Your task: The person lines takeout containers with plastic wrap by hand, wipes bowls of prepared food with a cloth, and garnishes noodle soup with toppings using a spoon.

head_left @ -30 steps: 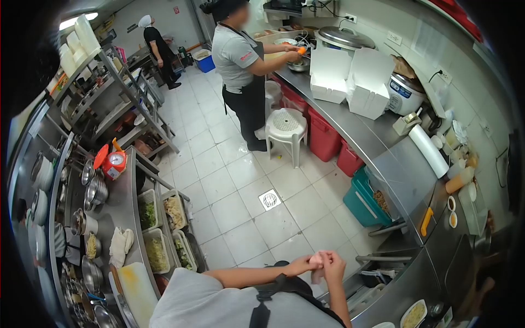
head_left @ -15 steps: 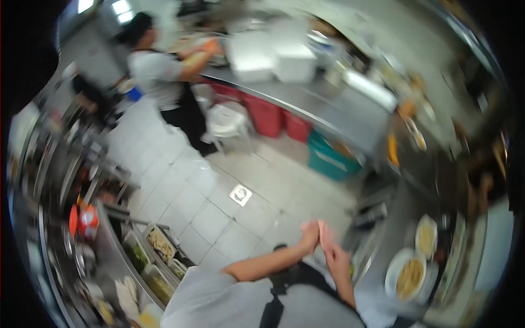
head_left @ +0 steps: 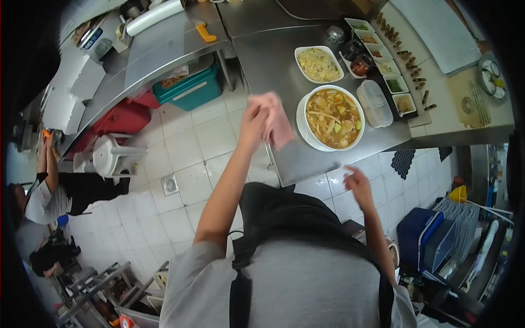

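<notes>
My left hand [head_left: 254, 124] is closed around a pink cloth [head_left: 276, 123], held up beside the near-left corner of the steel counter [head_left: 298, 169]. To the right of the cloth stands a large white bowl [head_left: 359, 134] of soup with vegetable pieces, resting on a white plate [head_left: 301, 123]. A smaller white dish [head_left: 299, 52] of fried rice sits behind it. My right hand [head_left: 359, 188] hangs in front of the counter's edge, fingers apart and holding nothing.
A black rack [head_left: 408, 101] with small condiment dishes and a clear plastic container [head_left: 376, 104] stand right of the bowl. A co-worker [head_left: 49, 188] stands at the far left by another counter. Below that counter are a teal bin [head_left: 191, 93] and a white stool [head_left: 106, 156].
My view has swung right, bringing the bowl and dish to the centre. My hands have parted: the left keeps the pink cloth, and the right has come away from it.
</notes>
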